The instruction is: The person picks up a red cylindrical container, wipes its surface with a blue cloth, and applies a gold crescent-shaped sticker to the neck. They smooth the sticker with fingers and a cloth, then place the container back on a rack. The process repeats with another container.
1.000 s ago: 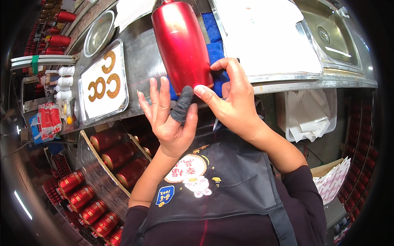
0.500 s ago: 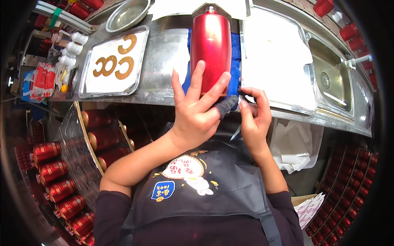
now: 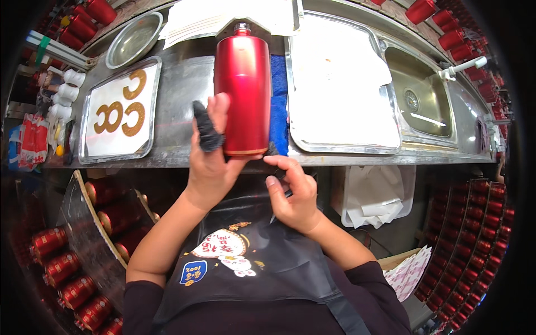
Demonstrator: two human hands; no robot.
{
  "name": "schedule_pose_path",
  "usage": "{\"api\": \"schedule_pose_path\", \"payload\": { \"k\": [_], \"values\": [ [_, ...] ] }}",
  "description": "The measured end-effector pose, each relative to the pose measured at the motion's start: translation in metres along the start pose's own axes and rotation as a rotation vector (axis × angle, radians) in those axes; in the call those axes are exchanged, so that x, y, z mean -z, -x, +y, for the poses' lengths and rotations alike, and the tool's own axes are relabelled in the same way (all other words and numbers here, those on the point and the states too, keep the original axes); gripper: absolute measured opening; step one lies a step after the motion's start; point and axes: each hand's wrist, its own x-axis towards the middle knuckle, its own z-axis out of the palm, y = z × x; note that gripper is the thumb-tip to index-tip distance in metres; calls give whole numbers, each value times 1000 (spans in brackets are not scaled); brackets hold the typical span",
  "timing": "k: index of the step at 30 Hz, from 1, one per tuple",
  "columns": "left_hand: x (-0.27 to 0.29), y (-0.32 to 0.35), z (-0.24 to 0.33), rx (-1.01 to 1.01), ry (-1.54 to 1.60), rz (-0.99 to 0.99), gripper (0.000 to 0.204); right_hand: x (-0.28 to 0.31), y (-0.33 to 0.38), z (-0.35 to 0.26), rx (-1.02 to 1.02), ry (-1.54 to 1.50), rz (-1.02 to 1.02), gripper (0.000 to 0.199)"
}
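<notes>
A glossy red metallic bottle [image 3: 242, 95] lies with its neck away from me and its base at the counter's near edge. My left hand [image 3: 209, 153] grips the base end from the left, palm turned up. Its black-covered thumb stands at the bottle's left, and the other fingers pass partly out of sight beneath it. My right hand [image 3: 294, 192] is closed just right of the base, fingertips near its rim. In it is a thin, pointed metal tool, mostly hidden by the fingers. A blue cloth [image 3: 279, 120] shows along the bottle's right side.
Left on the steel counter, a tray [image 3: 156, 106] holds several gold C-shaped pieces on white paper. A metal bowl [image 3: 134, 40] stands behind it. To the right are a paper-covered tray [image 3: 346, 146] and a sink [image 3: 432, 120]. Red bottles [image 3: 78, 293] stand low on the left.
My left hand has turned over, from spread fingers on top of the bottle to palm up at its base. The bottle has shifted left over the blue cloth. The right hand stays closed beside it.
</notes>
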Motion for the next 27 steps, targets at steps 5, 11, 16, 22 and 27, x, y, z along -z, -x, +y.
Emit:
{"api": "schedule_pose_path", "payload": {
  "k": [5, 11, 16, 22, 27],
  "values": [
    [16, 9, -13, 134, -207, -309, 96, 4, 1, -1, 1, 154, -80, 34],
    [6, -5, -5, -95, -93, -53, 92, 8, -4, -6, 22, 186, -65, 37],
    [4, -2, -17, -19, 43, -90, 88, 8, -6, -15, -1, 209, -44, 38],
    [2, -6, -10, -96, -67, -56, 70, 3, -13, -22, 255, 244, 37, 38],
    [3, -19, -5, -220, -86, -82, 78, 2, -37, -34, 300, 151, -234, 36]
  ]
}}
